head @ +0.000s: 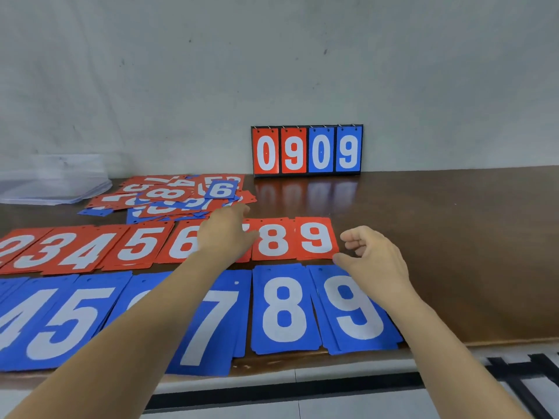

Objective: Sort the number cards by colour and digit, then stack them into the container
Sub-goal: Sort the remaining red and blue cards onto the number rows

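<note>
On the brown table (438, 237) lies a row of red number cards (139, 246) showing 2 to 9, and in front of it a row of blue number cards (284, 309) showing 4 to 9. Behind them is a loose heap of mixed red and blue cards (181, 195). My left hand (227, 231) reaches forward over the red 7 towards the heap, fingers stretched out and holding nothing. My right hand (372, 255) hovers beside the red 9 card (316, 238), fingers loosely curled and empty.
A flip scoreboard (307, 151) reading 0909 stands against the grey wall at the back. A clear plastic container (54, 184) sits at the far left. The table's front edge runs just below the blue cards, with floor beyond.
</note>
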Demonstrator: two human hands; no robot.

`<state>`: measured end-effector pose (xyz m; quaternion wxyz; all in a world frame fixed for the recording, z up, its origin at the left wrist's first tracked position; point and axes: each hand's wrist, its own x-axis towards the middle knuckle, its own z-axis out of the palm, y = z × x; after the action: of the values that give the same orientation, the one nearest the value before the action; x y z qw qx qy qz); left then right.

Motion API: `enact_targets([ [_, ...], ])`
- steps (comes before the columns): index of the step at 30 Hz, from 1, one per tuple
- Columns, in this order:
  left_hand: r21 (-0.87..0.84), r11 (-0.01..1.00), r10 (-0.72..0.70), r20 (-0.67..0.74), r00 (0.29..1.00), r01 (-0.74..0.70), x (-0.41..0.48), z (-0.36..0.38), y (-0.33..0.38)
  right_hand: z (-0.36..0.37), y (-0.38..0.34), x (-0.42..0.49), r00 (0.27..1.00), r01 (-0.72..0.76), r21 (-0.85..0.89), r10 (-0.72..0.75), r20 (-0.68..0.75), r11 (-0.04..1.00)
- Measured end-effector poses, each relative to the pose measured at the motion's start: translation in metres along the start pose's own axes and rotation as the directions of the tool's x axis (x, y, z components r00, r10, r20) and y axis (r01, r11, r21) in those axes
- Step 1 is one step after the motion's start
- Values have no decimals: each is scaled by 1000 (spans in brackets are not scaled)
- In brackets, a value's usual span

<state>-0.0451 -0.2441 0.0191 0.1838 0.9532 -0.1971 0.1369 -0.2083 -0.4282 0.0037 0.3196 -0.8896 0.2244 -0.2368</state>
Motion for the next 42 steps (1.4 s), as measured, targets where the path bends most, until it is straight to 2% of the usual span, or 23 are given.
enact_targets([
  [6, 9, 1000, -17, -60, 998, 18, 18, -29, -37, 23, -66, 47, 992, 123, -87, -119, 46, 989],
  [13, 40, 997, -63, -43, 997, 65, 62, -54, -116, 82, -147, 103, 970, 241, -170, -232, 71, 955],
  [22, 39, 985, -171, 93, 981, 168, 119, -52, -241, 176, -192, 150, 984, 155, -235, -129, 124, 959],
  [25, 5, 979, -202, 95, 975, 203, 137, -51, -274, 203, -200, 156, 986, 122, -256, -88, 140, 959],
  [31, -46, 957, -283, 70, 957, 287, 166, -51, -323, 246, -223, 171, 982, 139, -264, -98, 162, 954],
  [35, 26, 958, -288, 95, 953, 287, 178, -47, -351, 276, -236, 184, 970, 172, -227, -125, 208, 959],
  [37, 109, 958, -283, 186, 941, 267, 183, -43, -363, 289, -244, 191, 955, 212, -251, -147, 256, 945],
  [39, 128, 964, -262, 282, 923, 234, 184, -38, -370, 300, -253, 197, 917, 283, -304, -163, 364, 909],
  [42, 141, 973, -220, 324, 920, 183, 184, -33, -376, 314, -258, 197, 844, 363, -296, -177, 506, 884],
])
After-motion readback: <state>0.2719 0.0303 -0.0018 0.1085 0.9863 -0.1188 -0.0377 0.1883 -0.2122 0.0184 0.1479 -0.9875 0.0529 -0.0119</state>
